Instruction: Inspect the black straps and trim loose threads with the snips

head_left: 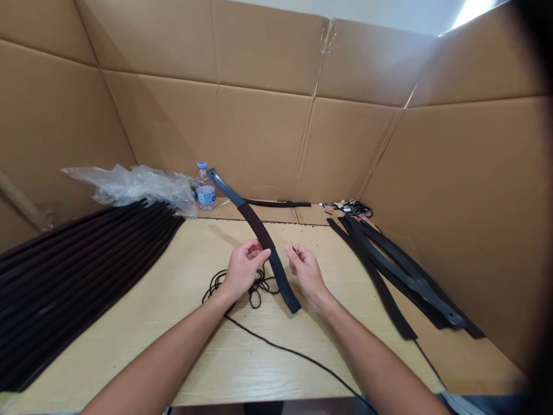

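2 forearms (166, 351), left hand (243, 267) holding 1 strip (257, 226), 1 bottle (206, 195) beyond

The single head view is looking forward and down from the wearer's head, above the near edge of the table (259, 374). Both forearms (181, 346) are entering at the bottom, and the left hand (245, 267) and right hand (306, 270) are occupying the centre, near the camera. Cardboard walls (263, 127) are closing the field farther off, ahead and at both sides; a dark blur (540, 34) is edging the right margin.
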Available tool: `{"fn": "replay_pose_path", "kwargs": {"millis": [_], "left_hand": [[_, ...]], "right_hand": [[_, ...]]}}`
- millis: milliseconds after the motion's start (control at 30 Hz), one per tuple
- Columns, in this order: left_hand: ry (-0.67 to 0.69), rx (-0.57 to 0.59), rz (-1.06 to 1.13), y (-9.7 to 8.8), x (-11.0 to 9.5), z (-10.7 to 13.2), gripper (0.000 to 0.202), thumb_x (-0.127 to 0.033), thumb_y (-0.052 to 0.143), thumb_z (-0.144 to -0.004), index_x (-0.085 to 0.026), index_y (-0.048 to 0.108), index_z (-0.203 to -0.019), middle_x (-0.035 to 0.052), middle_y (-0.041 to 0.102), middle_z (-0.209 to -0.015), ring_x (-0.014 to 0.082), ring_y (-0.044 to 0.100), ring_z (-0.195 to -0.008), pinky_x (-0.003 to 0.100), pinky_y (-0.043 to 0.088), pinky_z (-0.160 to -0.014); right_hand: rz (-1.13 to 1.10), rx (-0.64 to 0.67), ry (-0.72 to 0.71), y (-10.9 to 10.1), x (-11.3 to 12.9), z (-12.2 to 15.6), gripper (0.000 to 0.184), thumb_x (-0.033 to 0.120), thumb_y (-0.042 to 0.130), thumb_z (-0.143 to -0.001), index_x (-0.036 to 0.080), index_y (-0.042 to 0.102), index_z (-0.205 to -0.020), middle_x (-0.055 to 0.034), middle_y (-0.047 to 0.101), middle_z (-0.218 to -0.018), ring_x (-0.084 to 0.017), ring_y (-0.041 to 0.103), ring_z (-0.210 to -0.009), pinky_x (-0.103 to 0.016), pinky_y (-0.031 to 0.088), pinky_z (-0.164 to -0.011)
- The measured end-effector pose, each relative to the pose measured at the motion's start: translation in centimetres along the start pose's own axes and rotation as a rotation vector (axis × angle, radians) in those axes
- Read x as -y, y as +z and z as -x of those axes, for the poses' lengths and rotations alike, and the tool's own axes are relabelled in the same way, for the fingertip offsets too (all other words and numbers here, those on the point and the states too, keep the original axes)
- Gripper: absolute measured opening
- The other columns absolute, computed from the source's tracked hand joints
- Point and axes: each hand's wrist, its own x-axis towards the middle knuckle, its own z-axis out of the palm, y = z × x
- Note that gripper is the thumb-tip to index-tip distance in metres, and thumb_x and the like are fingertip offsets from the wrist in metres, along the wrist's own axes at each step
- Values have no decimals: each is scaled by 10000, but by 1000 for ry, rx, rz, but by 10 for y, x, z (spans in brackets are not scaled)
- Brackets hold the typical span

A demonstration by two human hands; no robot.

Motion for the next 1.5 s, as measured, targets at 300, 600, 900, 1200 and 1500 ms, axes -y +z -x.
{"fn": "replay_pose_path", "kwargs": {"millis": [300,600,900,1200,1500], "left_hand": [[-7,73,32,4,12,3,288,-332,712,-712,-157,615,-919,39,659,-875,146,588,-762,228,472,-700],[-26,63,6,11,14,7,281,-355,693,-726,-160,611,-912,38,648,-878,161,581,-790,243,466,-722],[461,122,-777,-12,-5,3,331,-452,681,-754,-197,626,-958,61,618,-868,221,553,-830,352,450,-781],[688,613,-1333,-23,-11,-2,266,-395,518,-872,-181,565,-1022,81,578,-927,235,526,-904,351,411,-794],[701,679,-1364,-31,-2,2,289,-426,454,-894,-167,558,-968,78,574,-883,227,534,-853,326,406,-747]], "right_hand": [[-287,26,88,9,17,5,432,347,721,-674,175,326,-710,-25,597,-805,-119,579,-737,-264,469,-720],[-316,-79,119,13,17,7,481,324,745,-631,192,289,-710,-13,612,-709,-133,592,-682,-261,468,-649],[-236,29,197,-11,14,-3,556,341,784,-556,195,272,-716,-8,614,-698,-132,585,-660,-255,449,-631],[-168,282,164,-7,10,3,471,298,746,-609,187,300,-710,52,451,-623,-97,495,-620,-219,397,-587],[-17,339,119,-5,-3,3,449,357,731,-635,186,322,-706,44,437,-629,-110,473,-606,-234,385,-573]]}}
